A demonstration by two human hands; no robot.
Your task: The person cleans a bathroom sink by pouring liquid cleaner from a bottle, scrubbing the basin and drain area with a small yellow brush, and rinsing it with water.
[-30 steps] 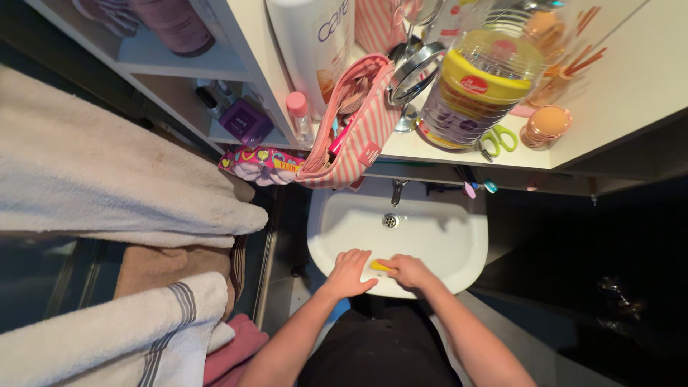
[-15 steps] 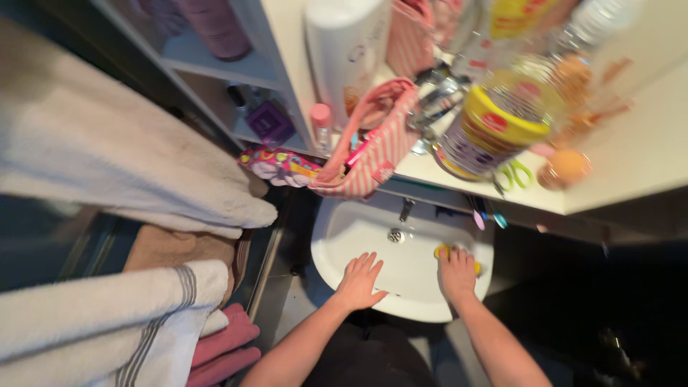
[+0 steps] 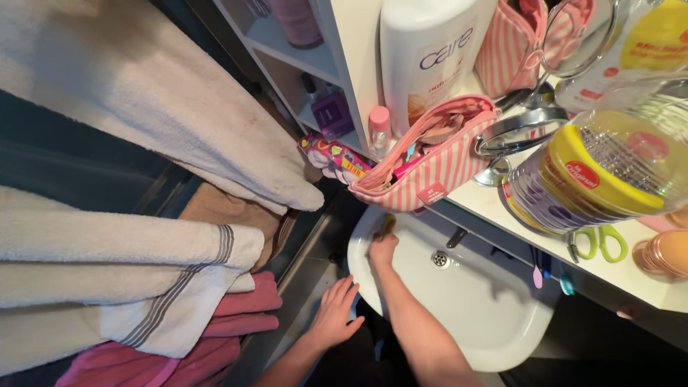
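Note:
My right hand (image 3: 382,249) reaches across the white sink (image 3: 494,322) to its far left rim, just under the striped pink pouch (image 3: 430,168). It is closed on a yellow sponge (image 3: 388,225), of which only a sliver shows above the fingers. My left hand (image 3: 334,312) is lower, beside the sink's outer left edge, with its fingers spread and nothing in it. The drain (image 3: 439,259) and the tap (image 3: 456,237) lie to the right of my right hand.
A shelf above the sink carries a large white lotion bottle (image 3: 423,57), a round mirror (image 3: 519,129), a big clear plastic bottle (image 3: 602,172), green scissors (image 3: 598,244). Toothbrushes (image 3: 537,272) hang below it. Folded towels (image 3: 129,265) pile at left.
My right hand has swept the sponge from the sink's front rim, past its right side, to the far left rim. My left hand has come off the rim to the sink's left.

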